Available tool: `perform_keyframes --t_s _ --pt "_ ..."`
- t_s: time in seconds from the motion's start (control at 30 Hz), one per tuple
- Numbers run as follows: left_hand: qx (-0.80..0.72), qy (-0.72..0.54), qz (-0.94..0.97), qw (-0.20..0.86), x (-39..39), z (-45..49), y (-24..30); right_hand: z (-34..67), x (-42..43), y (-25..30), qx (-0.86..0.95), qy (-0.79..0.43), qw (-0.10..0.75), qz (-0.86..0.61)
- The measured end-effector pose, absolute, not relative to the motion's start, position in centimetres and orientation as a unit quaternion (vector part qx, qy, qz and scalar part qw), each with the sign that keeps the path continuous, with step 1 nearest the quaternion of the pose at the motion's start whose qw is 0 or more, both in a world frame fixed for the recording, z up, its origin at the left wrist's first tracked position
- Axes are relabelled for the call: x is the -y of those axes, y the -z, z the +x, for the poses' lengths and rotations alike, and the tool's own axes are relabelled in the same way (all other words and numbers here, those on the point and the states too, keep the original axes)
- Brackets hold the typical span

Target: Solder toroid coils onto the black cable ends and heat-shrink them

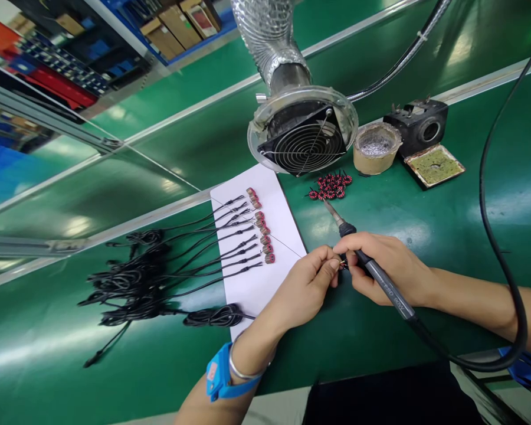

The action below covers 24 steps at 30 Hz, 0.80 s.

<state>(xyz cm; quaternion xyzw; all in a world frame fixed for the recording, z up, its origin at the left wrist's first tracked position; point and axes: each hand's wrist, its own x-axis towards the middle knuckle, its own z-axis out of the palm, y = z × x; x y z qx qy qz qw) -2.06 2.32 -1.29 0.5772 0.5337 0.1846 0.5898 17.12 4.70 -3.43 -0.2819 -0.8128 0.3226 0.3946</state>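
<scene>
My right hand (387,268) is closed around the handle of a soldering iron (383,283). Its metal tip points up and left, just below a pile of small red-and-black toroid coils (331,186). My left hand (307,286) pinches a small cable end (344,263) with fine wires, mostly hidden by the fingers. Both hands meet at this piece, right of a white board (248,295). A thin wire runs across the board to my left hand. Red-and-brown coils (264,230) stand in a row on the board, beside the split ends of several black cables (203,260).
A fume extractor fan (307,141) hangs above the bench. Behind the coil pile are a round tub (377,147), a black iron stand (418,124) and a sponge tray (436,167). The iron's cord (491,236) loops at the right. Bundled cables (135,277) lie left.
</scene>
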Motion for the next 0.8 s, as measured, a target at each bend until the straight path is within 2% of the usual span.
perform_keyframes --t_s 0.8 --pt "-0.524 -0.186 0.601 0.575 -2.10 -2.08 1.10 17.36 -4.27 3.75 0.832 -0.293 0.391 -0.264"
